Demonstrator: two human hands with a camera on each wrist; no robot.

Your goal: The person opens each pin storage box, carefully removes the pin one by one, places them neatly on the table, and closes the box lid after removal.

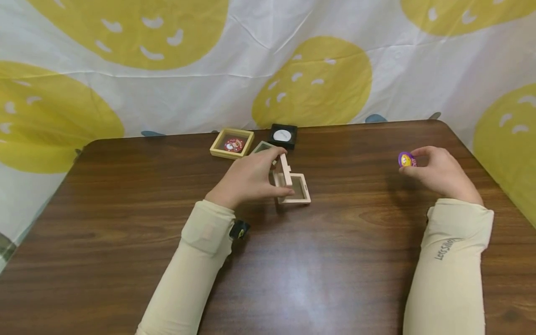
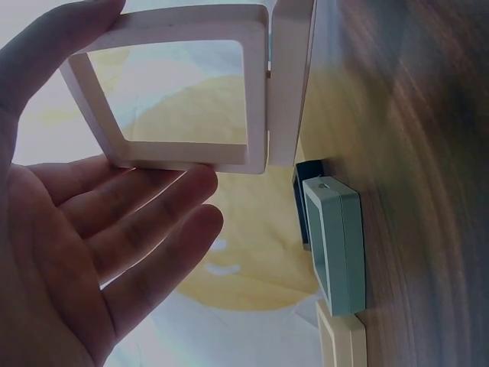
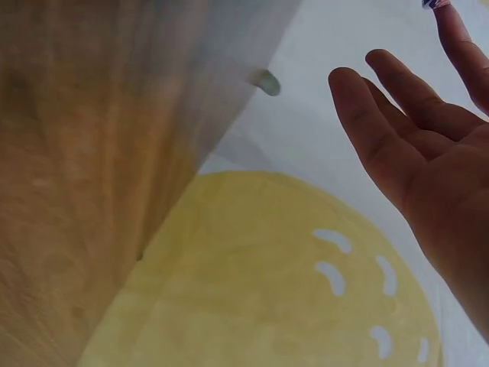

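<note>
In the head view, my left hand (image 1: 251, 179) grips the raised half of a pale hinged display frame (image 1: 286, 170), thumb on one edge and fingers on the other. Its lower half lies on the table, with a see-through middle. The left wrist view shows the window of the raised half (image 2: 257, 99), with the second half hinged beside it. Out to the right, my right hand (image 1: 445, 172) pinches a small round purple badge (image 1: 405, 160) with a yellow figure, held above the table. Only a sliver of the badge (image 3: 436, 3) shows in the right wrist view.
Behind my left hand stand a yellow frame (image 1: 239, 131) containing a red round badge, a green frame (image 2: 351, 252) partly hidden by the hand, and a black frame (image 1: 274, 143) with a white disc. A patterned cloth (image 1: 310, 83) hangs behind the brown table (image 1: 356, 260).
</note>
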